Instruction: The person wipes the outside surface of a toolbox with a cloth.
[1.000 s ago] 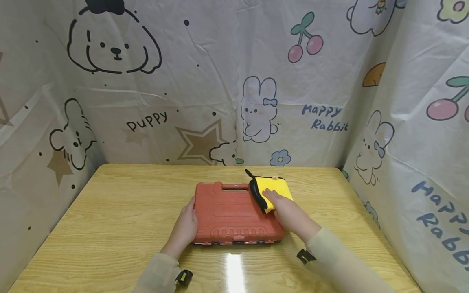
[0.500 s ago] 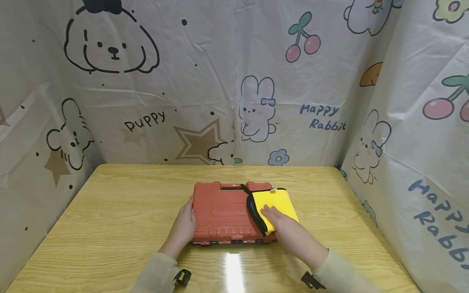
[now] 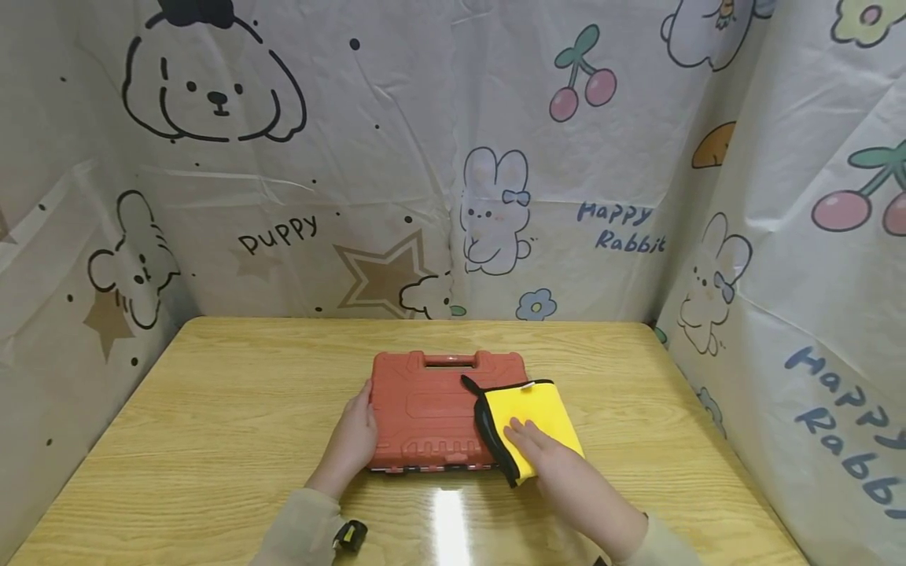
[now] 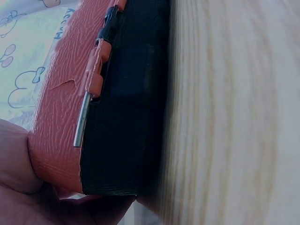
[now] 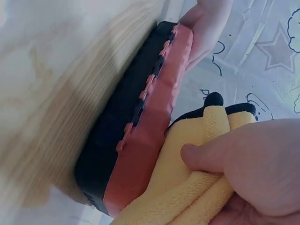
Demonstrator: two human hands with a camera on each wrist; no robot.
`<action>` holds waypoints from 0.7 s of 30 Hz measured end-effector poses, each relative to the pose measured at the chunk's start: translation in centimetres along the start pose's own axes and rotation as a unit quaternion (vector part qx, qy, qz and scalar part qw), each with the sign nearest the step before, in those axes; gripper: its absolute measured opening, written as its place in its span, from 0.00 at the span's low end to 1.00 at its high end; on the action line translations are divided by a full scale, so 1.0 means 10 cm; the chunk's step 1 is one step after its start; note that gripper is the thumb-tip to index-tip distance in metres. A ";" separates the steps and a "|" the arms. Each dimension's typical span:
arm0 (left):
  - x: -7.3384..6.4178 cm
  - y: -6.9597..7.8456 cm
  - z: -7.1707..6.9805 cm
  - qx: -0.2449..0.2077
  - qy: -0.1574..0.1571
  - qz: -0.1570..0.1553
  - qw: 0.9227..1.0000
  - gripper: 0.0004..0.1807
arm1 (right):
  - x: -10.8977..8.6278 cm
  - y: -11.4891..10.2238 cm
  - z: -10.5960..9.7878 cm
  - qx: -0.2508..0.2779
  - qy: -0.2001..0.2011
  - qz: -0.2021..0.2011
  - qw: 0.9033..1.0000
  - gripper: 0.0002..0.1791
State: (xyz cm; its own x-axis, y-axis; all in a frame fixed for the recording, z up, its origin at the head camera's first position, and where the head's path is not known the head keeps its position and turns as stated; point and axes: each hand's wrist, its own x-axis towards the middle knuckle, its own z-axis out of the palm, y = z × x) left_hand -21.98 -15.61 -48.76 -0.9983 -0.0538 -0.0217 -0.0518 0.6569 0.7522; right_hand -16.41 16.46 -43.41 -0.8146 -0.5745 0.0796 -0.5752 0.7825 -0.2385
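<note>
A red plastic carrying case (image 3: 425, 409) with a black base (image 4: 126, 93) lies flat on the table, handle at its far side. My left hand (image 3: 348, 440) grips its left end; in the left wrist view the thumb is against the red lid and fingers lie at the end wall. My right hand (image 3: 569, 481) holds a folded yellow cloth (image 3: 534, 409) with black edging over the case's right part. The right wrist view shows the thumb on the cloth's plush side, with folds (image 5: 201, 197) bunched in the hand. The cloth hides the case's near right corner.
The wood-grain table (image 3: 248, 409) reaches back to a printed fabric curtain (image 3: 389, 157), which also hangs along both sides. A metal pin (image 4: 82, 122) shows at the hinges on the case's near edge. A bright reflection lies on the tabletop near me.
The right hand has drawn the cloth toward me over the right part of the case, from the far edge to past the near edge. The left hand keeps its place on the case.
</note>
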 end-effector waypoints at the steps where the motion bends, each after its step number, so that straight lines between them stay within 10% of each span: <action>1: 0.00 0.00 0.00 0.001 0.000 -0.002 1.000 0.29 | -0.02 -0.01 0.00 0.002 -0.002 0.000 1.000 0.37; 21: -0.01 0.01 -0.01 -0.003 -0.006 -0.002 1.000 0.29 | -0.22 -0.11 0.05 0.018 -0.024 0.004 1.000 0.42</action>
State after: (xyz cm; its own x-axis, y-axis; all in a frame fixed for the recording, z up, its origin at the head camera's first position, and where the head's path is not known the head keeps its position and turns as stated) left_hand -21.91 -15.61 -48.57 -0.9984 -0.0466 -0.0330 -0.0554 0.6524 0.7559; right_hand -13.92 16.78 -43.77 -0.8144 -0.5795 0.0312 -0.5645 0.7785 -0.2745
